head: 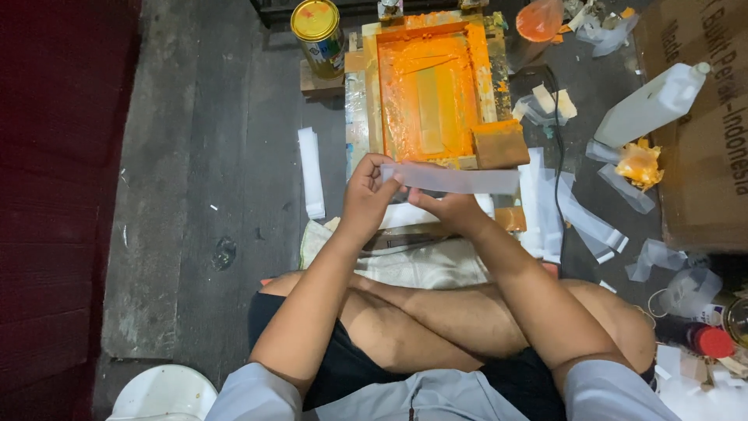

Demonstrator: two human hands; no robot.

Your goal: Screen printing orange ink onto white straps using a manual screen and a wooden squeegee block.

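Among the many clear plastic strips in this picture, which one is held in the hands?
The long translucent strip, held level between the left hand and right hand before the orange printing frame. The other strips lie on the floor.

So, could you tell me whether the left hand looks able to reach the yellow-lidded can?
Probably not at once: the left hand grips the plastic strip, though nothing blocks the floor toward the can.

One orange-inked rectangular printing frame [427,86], one yellow-lidded round paint tin [318,35], one white plastic jug [653,105], one brown cardboard box [701,132], one red-capped bottle [697,337], two bare hands, left [366,199] and right [448,206], sharing one translucent plastic strip [456,179].
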